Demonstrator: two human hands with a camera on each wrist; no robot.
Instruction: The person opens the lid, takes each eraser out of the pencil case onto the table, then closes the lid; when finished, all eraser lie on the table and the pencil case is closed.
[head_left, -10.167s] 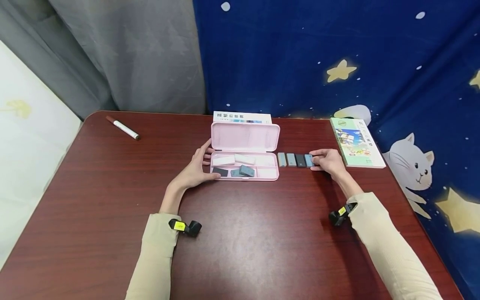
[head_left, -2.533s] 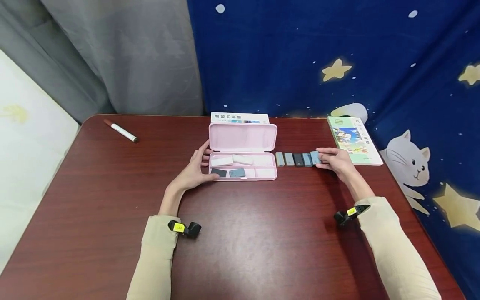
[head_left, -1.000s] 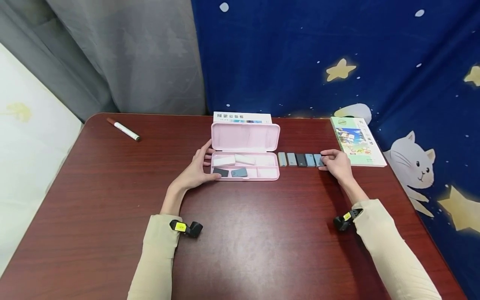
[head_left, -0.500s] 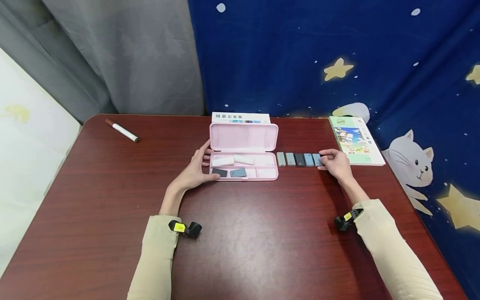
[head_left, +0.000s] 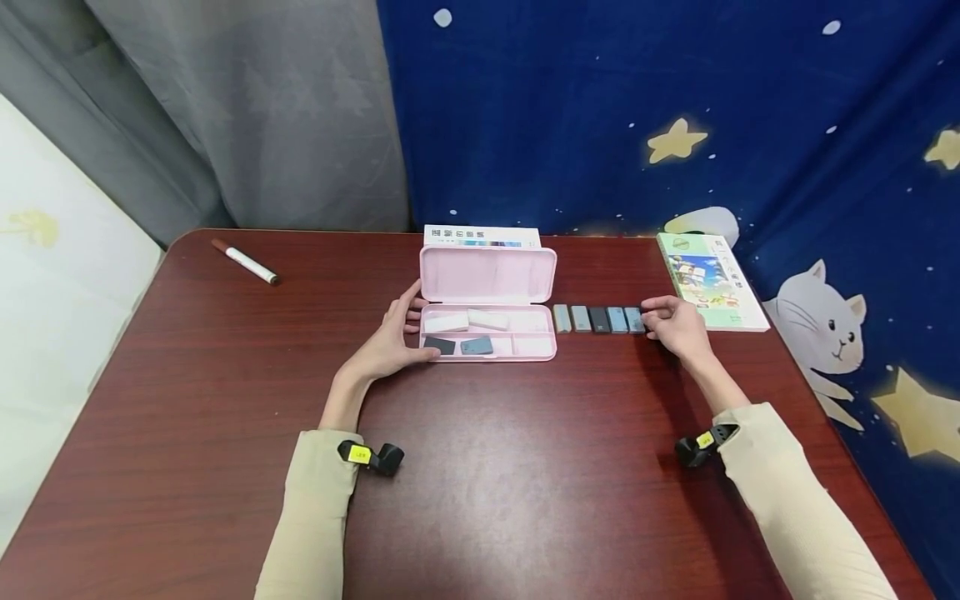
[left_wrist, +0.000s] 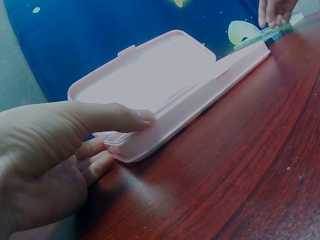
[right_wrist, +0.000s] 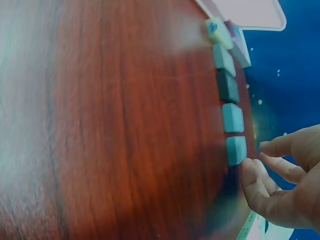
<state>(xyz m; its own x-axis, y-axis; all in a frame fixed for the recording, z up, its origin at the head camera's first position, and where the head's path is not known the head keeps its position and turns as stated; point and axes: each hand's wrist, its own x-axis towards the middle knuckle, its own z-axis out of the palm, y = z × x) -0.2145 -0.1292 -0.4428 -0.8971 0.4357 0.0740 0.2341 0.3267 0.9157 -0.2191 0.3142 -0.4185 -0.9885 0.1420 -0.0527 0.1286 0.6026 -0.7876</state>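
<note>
My left hand (head_left: 386, 337) holds the left end of an open pink pencil case (head_left: 543, 348), thumb along the front wall and fingers behind the end. Inside the case, a dark eraser (head_left: 441, 344) and a blue-grey eraser (head_left: 476, 345) lie in the front compartment. Two white blocks (head_left: 446, 322) are in the back one. To the right of the case, several erasers stand in a row, from a beige one (head_left: 562, 318) to a light blue one (head_left: 633, 320). Beside that last eraser, my right hand (right_wrist: 287, 177) has its fingers parted with nothing between them.
Behind the case's raised lid is a white book or box (head_left: 483, 235). A green-edged book (head_left: 712, 283) lies at the back right, close beyond my right hand. A marker (head_left: 246, 262) lies at the back left of the brown table (head_left: 495, 483).
Over these seconds, one blue-grey eraser went from the case's front compartment to the row's right end. My right hand has just released it and drawn slightly right. My left hand stays put.
</note>
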